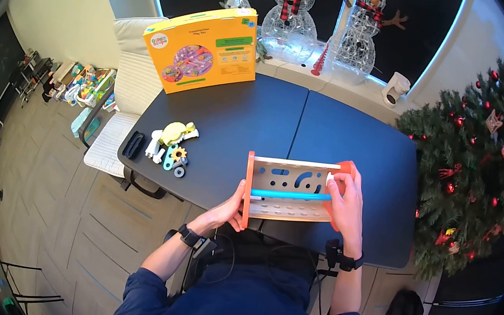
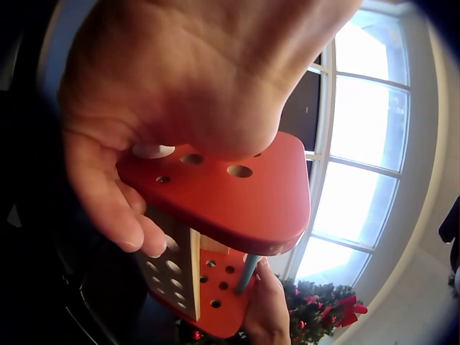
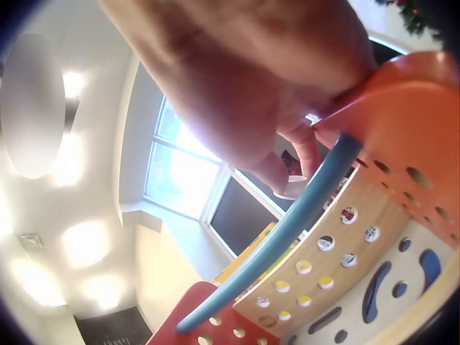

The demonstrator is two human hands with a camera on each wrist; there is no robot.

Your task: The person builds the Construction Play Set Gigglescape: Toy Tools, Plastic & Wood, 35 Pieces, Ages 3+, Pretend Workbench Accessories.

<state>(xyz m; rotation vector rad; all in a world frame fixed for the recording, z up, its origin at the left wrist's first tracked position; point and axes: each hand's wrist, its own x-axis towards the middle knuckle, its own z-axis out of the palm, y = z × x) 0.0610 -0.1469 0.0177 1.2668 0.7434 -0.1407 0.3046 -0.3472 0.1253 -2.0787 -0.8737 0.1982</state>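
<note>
A toy toolbox with perforated pale boards (image 1: 286, 210) and red-orange end panels (image 1: 249, 179) is held near the table's front edge. A blue rod (image 1: 291, 195) runs between the two panels. My left hand (image 1: 227, 211) grips the left panel, its palm against the outer face and its fingertips round the edge in the left wrist view. At the other end, my right hand (image 1: 348, 207) reaches over the right panel. Its thumb and fingertips pinch a small white piece (image 3: 292, 187) on the panel's inner side; the grip partly hides this piece.
On the table's left lie several toy parts, with a yellow piece (image 1: 174, 133), a yellow-orange gear (image 1: 179, 154) and a teal strip (image 1: 170, 157). A dark case (image 1: 134, 145) lies near the left edge. A yellow box (image 1: 205, 52) stands behind; a decorated tree (image 1: 469, 163) is at right.
</note>
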